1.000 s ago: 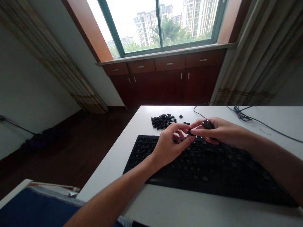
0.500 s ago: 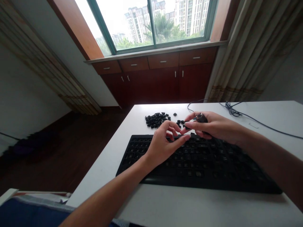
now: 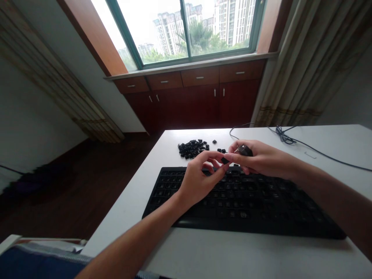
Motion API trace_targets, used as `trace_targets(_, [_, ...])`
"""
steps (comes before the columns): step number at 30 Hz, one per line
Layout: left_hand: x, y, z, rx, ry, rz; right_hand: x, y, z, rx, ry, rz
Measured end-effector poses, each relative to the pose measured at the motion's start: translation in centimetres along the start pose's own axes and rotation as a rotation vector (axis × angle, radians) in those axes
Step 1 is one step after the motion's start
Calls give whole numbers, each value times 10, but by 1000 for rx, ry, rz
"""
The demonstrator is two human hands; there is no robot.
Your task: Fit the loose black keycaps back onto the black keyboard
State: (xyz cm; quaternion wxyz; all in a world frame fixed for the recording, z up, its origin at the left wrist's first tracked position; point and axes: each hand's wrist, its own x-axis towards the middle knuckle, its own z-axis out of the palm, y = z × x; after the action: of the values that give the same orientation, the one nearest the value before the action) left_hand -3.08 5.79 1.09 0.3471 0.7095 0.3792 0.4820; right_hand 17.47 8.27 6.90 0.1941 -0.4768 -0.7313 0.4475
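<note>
A black keyboard (image 3: 241, 203) lies across the white table (image 3: 221, 255). My left hand (image 3: 199, 178) hovers over its upper rows, thumb and forefinger pinched on a small black keycap (image 3: 224, 160). My right hand (image 3: 258, 159) is directly beside it, fingers closed around a small dark tool (image 3: 243, 150), its fingertips touching the same keycap. A pile of loose black keycaps (image 3: 192, 148) lies on the table behind the keyboard, with a few strays (image 3: 221, 150) near my hands.
A black cable (image 3: 290, 141) runs over the table's far right part. Beyond the table stand a dark wooden cabinet (image 3: 200, 97) under a window, and curtains (image 3: 314, 66) at right. A blue fabric item (image 3: 31, 263) is at the lower left.
My two hands have come together so that both now touch the keycap. The view has shifted slightly since a second ago.
</note>
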Motion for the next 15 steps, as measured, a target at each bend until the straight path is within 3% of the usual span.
trace_targets(9, [1, -1, -3, 6, -43, 22, -23, -4, -30, -405, 214, -207])
trace_targets(15, [0, -2, -4, 36, -90, 21, -46, 43, -37, -511, 488, -191])
